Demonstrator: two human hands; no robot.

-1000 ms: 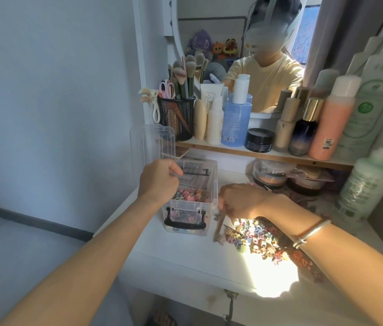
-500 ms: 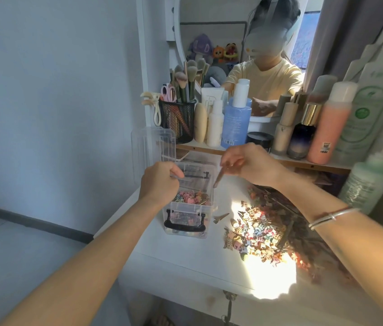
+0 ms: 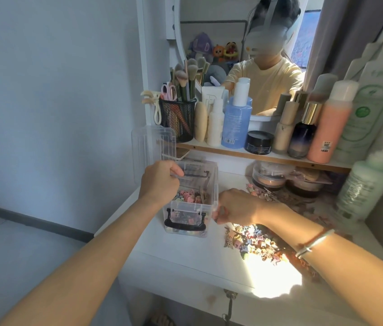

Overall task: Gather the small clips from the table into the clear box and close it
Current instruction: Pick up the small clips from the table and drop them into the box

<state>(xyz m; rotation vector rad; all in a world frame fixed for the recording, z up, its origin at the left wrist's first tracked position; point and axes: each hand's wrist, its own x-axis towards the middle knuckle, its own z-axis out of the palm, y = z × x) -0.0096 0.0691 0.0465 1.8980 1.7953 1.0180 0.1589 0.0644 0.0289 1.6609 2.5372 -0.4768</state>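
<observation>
Left hand fingers gripping clear box

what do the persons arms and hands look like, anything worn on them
Both forearms are bare, with no sleeves in view and no gloves. The right wrist carries two thin bands side by side: a pale silvery bangle and a reddish-brown cord. The left hand and right hand show no visible rings or watch.
</observation>
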